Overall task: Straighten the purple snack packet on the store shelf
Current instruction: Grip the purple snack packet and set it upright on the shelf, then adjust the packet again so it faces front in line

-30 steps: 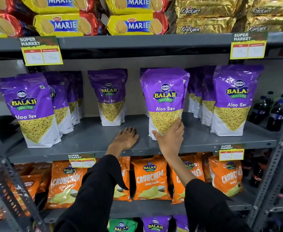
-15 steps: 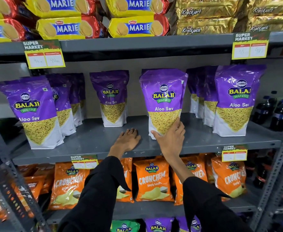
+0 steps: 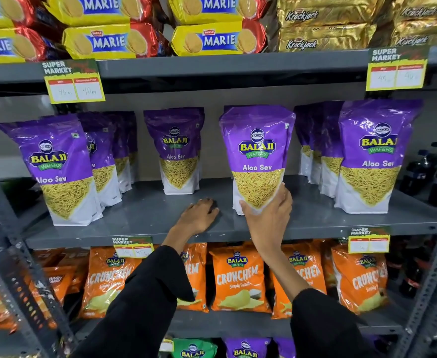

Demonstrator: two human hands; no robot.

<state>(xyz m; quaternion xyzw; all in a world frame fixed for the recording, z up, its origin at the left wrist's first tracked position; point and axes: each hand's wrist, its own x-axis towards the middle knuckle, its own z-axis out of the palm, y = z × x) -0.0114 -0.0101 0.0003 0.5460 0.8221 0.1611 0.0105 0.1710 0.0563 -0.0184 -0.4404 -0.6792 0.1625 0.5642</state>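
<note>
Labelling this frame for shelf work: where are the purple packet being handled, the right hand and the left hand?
purple packet (image 3: 257, 151), head view, on its front logo.
right hand (image 3: 269, 215), head view, on its back.
left hand (image 3: 199, 215), head view, on its back.

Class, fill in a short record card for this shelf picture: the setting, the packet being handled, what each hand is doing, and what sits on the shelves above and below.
Setting: grey metal store shelf
Packet handled: purple Aloo Sev packet, standing upright near the shelf's front edge
Right hand: grips the packet's lower right corner
Left hand: palm down on the bare shelf, left of the packet, holding nothing
Shelf above: Marie biscuits, Krackjack packs
Shelf below: orange Crunchem bags
</note>
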